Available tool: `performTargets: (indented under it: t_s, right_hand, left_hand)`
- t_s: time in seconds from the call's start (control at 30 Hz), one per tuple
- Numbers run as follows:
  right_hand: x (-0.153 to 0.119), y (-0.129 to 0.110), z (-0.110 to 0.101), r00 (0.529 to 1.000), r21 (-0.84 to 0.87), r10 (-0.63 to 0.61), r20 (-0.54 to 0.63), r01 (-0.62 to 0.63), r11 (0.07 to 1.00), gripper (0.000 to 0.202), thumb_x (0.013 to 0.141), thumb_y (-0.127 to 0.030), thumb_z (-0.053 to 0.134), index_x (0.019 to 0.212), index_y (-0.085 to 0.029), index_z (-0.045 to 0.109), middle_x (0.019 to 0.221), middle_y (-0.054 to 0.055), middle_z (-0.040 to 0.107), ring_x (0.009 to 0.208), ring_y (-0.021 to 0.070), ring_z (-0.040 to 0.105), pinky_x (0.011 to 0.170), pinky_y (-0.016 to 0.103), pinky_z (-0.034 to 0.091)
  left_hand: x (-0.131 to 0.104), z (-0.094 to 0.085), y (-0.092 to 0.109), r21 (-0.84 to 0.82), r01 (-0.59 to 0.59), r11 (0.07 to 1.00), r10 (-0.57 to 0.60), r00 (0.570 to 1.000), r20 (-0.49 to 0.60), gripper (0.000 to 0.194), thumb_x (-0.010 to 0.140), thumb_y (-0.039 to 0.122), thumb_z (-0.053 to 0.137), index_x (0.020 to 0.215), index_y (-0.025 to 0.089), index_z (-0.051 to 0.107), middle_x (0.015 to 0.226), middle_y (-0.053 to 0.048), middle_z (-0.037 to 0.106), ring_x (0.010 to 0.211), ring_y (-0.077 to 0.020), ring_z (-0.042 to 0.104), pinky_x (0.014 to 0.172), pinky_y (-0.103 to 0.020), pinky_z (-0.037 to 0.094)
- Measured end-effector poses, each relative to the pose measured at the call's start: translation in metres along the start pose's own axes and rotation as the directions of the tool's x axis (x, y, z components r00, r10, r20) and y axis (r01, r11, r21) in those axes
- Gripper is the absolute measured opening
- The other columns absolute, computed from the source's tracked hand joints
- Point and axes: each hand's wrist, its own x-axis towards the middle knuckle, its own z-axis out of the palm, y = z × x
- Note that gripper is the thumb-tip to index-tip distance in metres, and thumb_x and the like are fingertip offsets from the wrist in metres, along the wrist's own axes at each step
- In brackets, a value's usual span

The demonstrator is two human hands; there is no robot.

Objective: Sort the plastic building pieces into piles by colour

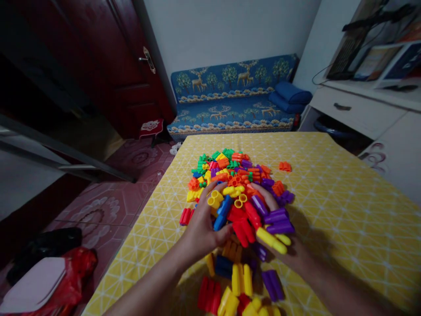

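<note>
A large pile of plastic pieces (pixel 235 175) in red, orange, yellow, green, blue and purple lies on the table. Both hands are cupped around a heap of them at the pile's near side. My left hand (pixel 204 224) is on the heap's left, its fingers curved round a yellow piece (pixel 215 199) and a blue piece (pixel 222 213). On the right, my right hand (pixel 268 197) is partly hidden under purple pieces (pixel 279 220), a red piece and a long yellow piece (pixel 271 240). More loose pieces (pixel 241 279) lie nearer, between my forearms.
The table wears a yellow patterned cloth (pixel 329 188). A single orange piece (pixel 285 166) lies right of the pile. Beyond are a blue sofa (pixel 230 114) and a dark red door (pixel 108 66). A white cabinet (pixel 362 118) stands right; a red bag (pixel 79 272) is at lower left.
</note>
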Motion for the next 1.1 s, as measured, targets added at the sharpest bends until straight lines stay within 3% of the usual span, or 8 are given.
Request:
performTargets:
  t_s: [0.2,0.37,0.53,0.63,0.7,0.83,1.0,1.1]
  right_hand:
    - [0.049,-0.004,-0.034,0.998,0.066,0.054,-0.045,-0.051,0.997,0.077,0.082,-0.025,0.064,0.151,-0.038,0.03,0.128,0.005,0.063,0.111,0.0264,0.065,0.09,0.041,0.059]
    - [0.07,-0.004,-0.048,0.999,-0.092,-0.012,-0.042,0.008,0.996,0.062,0.074,-0.022,0.07,0.133,-0.03,0.054,0.136,0.005,0.058,0.127,0.0287,0.054,0.109,0.051,0.043]
    - [0.07,-0.009,-0.058,0.992,-0.092,-0.097,0.082,0.104,0.99,0.055,0.081,-0.028,0.067,0.134,-0.031,0.055,0.138,0.001,0.057,0.128,0.0256,0.054,0.111,0.049,0.042]
    - [0.071,0.021,-0.065,0.995,-0.12,-0.098,0.036,0.101,0.988,0.045,0.085,-0.038,0.064,0.129,-0.027,0.059,0.131,0.004,0.063,0.123,0.0253,0.058,0.107,0.045,0.045]
    - [0.074,0.063,-0.073,0.988,-0.197,-0.068,-0.137,0.04,0.98,0.041,0.087,-0.044,0.06,0.122,-0.022,0.062,0.128,0.008,0.064,0.122,0.0265,0.058,0.108,0.045,0.043]
    - [0.079,0.165,-0.096,0.879,-0.313,0.141,-0.456,-0.307,0.899,0.054,0.092,-0.053,0.047,0.127,-0.013,0.058,0.139,0.02,0.053,0.134,0.033,0.046,0.113,0.05,0.034]
    - [0.101,0.231,-0.105,0.783,-0.275,0.491,-0.382,-0.603,0.749,0.076,0.095,-0.064,0.031,0.145,-0.008,0.041,0.152,0.023,0.038,0.14,0.0388,0.035,0.114,0.055,0.027]
    - [0.131,0.233,-0.086,0.842,-0.228,0.458,-0.286,-0.524,0.821,0.077,0.093,-0.066,0.032,0.149,-0.013,0.036,0.155,0.016,0.036,0.143,0.0332,0.032,0.118,0.051,0.023]
  left_hand:
    - [0.043,-0.025,0.014,0.163,-0.093,0.982,0.077,0.992,0.1,0.078,0.068,0.031,0.082,0.141,0.028,0.051,0.15,-0.012,0.044,0.141,-0.0391,0.037,0.114,-0.058,0.034]
    - [0.054,-0.032,0.031,0.126,-0.135,0.983,0.11,0.976,0.19,0.043,0.083,0.03,0.066,0.125,0.027,0.066,0.144,-0.011,0.051,0.13,-0.0335,0.051,0.094,-0.045,0.056]
    - [0.066,-0.035,0.038,0.073,-0.124,0.99,0.11,0.978,0.175,0.027,0.087,0.035,0.063,0.105,0.021,0.075,0.113,-0.009,0.072,0.094,-0.0227,0.071,0.078,-0.033,0.06]
    - [0.087,-0.046,0.004,0.041,-0.048,0.998,0.049,0.999,-0.024,0.034,0.085,0.042,0.063,0.1,0.014,0.075,0.095,-0.01,0.076,0.087,-0.0226,0.071,0.078,-0.033,0.058]
    - [0.105,-0.059,-0.036,0.133,-0.034,0.991,0.059,0.981,-0.185,0.036,0.085,0.041,0.061,0.103,0.013,0.073,0.103,-0.012,0.075,0.097,-0.0246,0.069,0.089,-0.037,0.055]
    - [0.139,-0.087,-0.125,0.406,0.167,0.899,-0.039,0.952,-0.305,0.045,0.086,0.035,0.056,0.123,0.011,0.064,0.132,-0.017,0.062,0.124,-0.0289,0.056,0.109,-0.045,0.04]
    - [0.168,-0.088,-0.181,0.247,0.332,0.91,-0.266,0.927,-0.265,0.065,0.094,0.047,0.045,0.144,0.005,0.041,0.151,-0.023,0.041,0.141,-0.0326,0.038,0.116,-0.05,0.027]
    - [0.191,-0.069,-0.184,0.195,0.295,0.935,-0.257,0.946,-0.197,0.07,0.093,0.06,0.039,0.145,0.013,0.041,0.155,-0.016,0.037,0.145,-0.0301,0.031,0.118,-0.05,0.021]
